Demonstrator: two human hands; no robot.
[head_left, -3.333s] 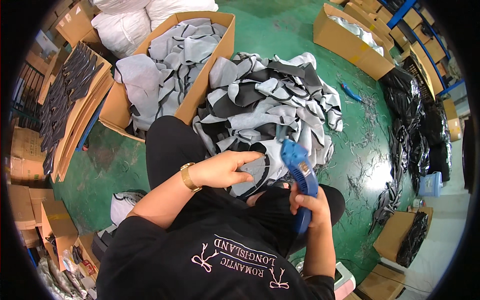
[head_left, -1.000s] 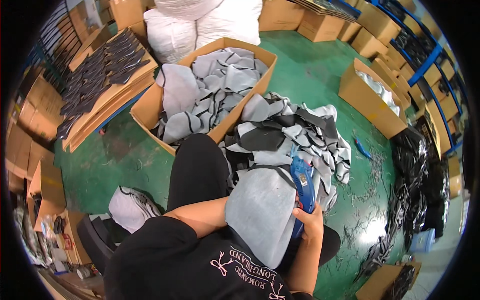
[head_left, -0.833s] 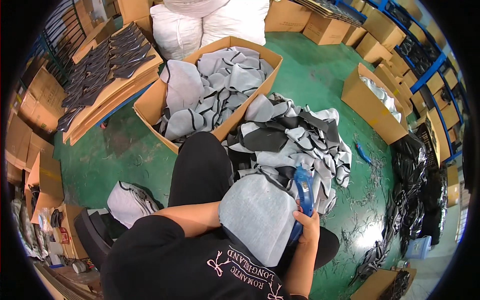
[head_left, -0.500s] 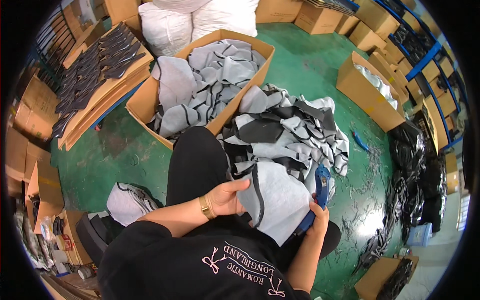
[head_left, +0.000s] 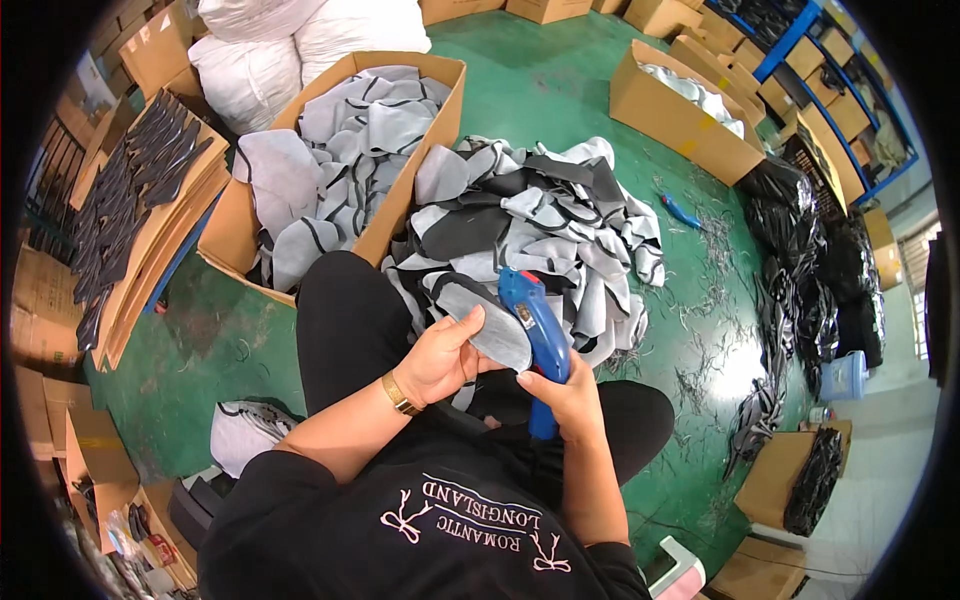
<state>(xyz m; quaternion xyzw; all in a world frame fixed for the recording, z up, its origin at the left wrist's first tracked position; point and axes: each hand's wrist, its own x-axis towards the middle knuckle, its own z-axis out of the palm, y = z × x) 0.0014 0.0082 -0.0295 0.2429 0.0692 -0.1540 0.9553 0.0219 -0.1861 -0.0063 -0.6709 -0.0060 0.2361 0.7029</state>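
Note:
My left hand [head_left: 438, 362] pinches a grey felt-like fabric piece [head_left: 482, 325] with a dark edge, thumb on top. My right hand [head_left: 570, 398] is wrapped round a blue handheld electric cutter [head_left: 543, 330] with a red button near its head. The cutter's body lies close along the right side of the fabric piece, and its head points away from me. My right thumb is at the fabric's near right corner; whether it grips it I cannot tell. Beyond both hands lies a heap of grey and black fabric pieces [head_left: 540, 215] on the green floor.
An open carton [head_left: 440, 125] full of similar pieces stands left of the heap. Another carton [head_left: 670, 115] is at the far right. A second blue tool [head_left: 680, 211] lies on the floor near dark trimmings [head_left: 705, 330]. A small fabric stack [head_left: 245, 435] sits at my left.
The cutter has moved left and away from me, nearer my left hand. The held fabric, broad and spread before, now shows as a narrower piece. My view has shifted to the right.

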